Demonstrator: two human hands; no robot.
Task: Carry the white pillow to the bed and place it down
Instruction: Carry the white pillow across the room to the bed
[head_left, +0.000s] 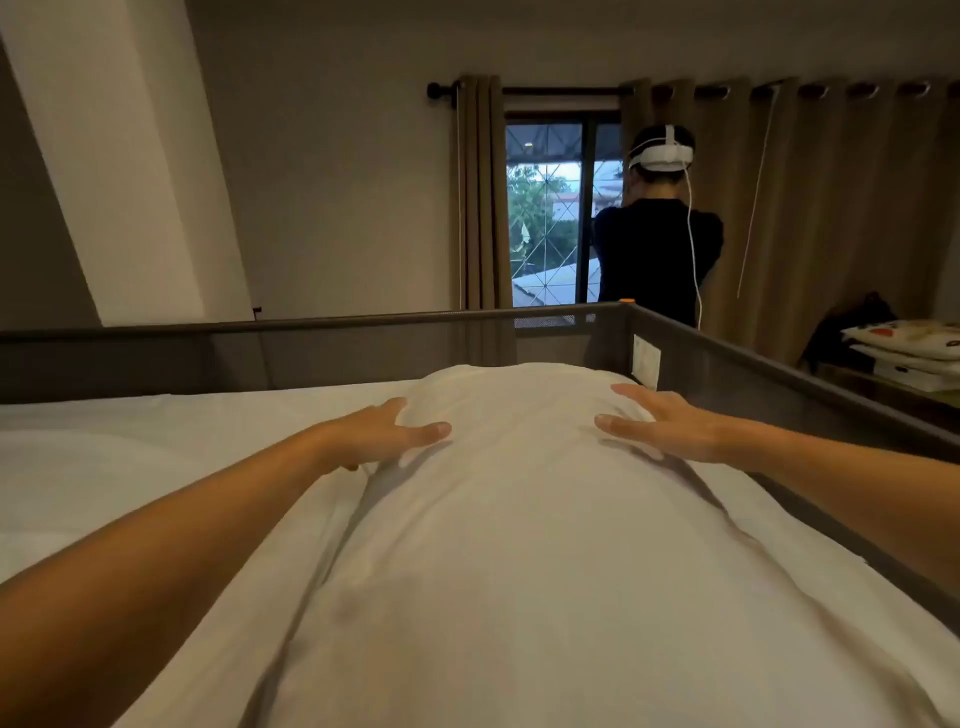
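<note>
A long white pillow (519, 519) lies lengthwise on the bed's white sheet (156, 457), running from the near edge of the view toward the far right corner of the bed. My left hand (384, 431) rests flat on the pillow's left flank near its far end, fingers spread. My right hand (660, 421) lies flat on the right flank at about the same distance, fingers apart. Neither hand is closed around the fabric; both press against its sides. The pillow's near end runs out of view at the bottom.
A dark grey mesh rail (727, 358) walls the bed along the far side and the right side. Behind it a person (657, 234) in a dark top with a white headset faces a window (550, 213) with brown curtains. Folded bedding (909, 343) sits at right.
</note>
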